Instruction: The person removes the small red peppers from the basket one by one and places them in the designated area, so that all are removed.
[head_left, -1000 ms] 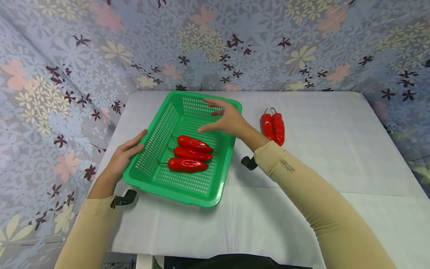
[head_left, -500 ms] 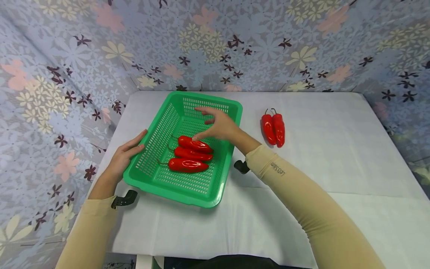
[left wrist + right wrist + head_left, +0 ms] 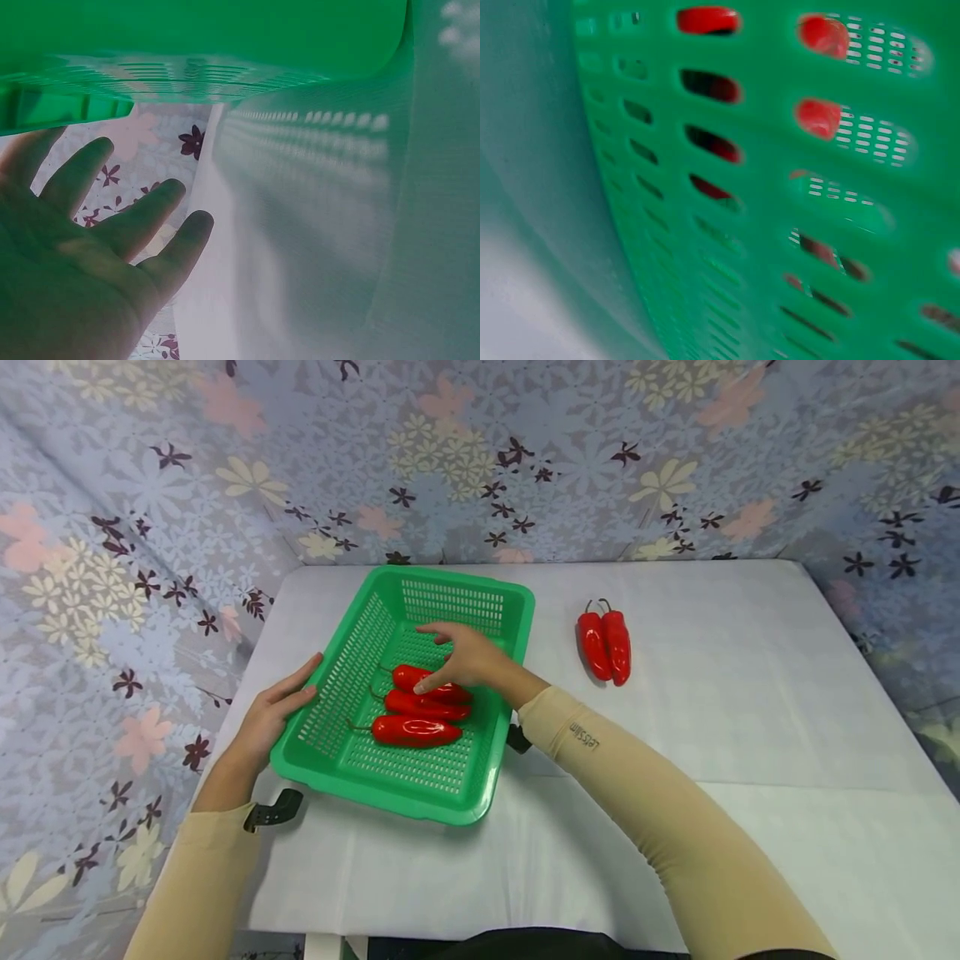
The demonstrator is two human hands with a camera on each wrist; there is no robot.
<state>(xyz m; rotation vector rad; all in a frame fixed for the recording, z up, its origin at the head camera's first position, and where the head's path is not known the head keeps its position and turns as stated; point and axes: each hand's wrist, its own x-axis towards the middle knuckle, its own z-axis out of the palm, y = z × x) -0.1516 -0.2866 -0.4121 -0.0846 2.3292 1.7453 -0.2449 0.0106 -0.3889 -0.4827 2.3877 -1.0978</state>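
Note:
A green slotted plastic basket [image 3: 491,768] stands turned at an angle on the table. Three red chili peppers [image 3: 416,732] lie side by side in it, stems to the left. My left hand [image 3: 262,718] touches the basket's left rim; its fingers look straight and spread below the rim in the left wrist view. Inside the basket, my right hand [image 3: 472,658] hovers over the farther peppers with fingers apart, its thumb covering part of them. Whether the thumb touches is unclear. Through the slots, the right wrist view shows a bit of red pepper [image 3: 819,118].
Two more red chili peppers [image 3: 604,647] lie together to the right of the basket. White cloth covers the table [image 3: 712,710]. Flower-patterned fabric [image 3: 570,460] rises behind the table and along its sides.
My right hand has moved left and nearer, from the basket's far right corner to above the peppers. My left hand stays at the rim, and the peppers lie as before.

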